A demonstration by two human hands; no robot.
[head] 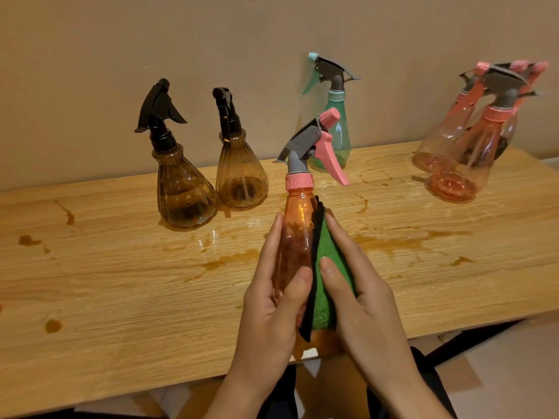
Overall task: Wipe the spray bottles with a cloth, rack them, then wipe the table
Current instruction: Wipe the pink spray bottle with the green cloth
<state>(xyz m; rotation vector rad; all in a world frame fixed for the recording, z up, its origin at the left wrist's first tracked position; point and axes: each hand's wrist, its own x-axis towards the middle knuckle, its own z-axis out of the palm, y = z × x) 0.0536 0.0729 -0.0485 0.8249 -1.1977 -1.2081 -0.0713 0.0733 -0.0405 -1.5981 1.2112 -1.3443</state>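
Head view: we hold the pink spray bottle over the near edge of the counter. Our left hand curls round it, and our right hand clasps the green cloth against it. If the plastic is slick, the bottle may slip and drop.

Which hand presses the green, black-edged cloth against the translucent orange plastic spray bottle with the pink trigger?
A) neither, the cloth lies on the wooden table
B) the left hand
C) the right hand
C: the right hand holds the green cloth against the orange spray bottle, while the left hand grips the bottle itself.
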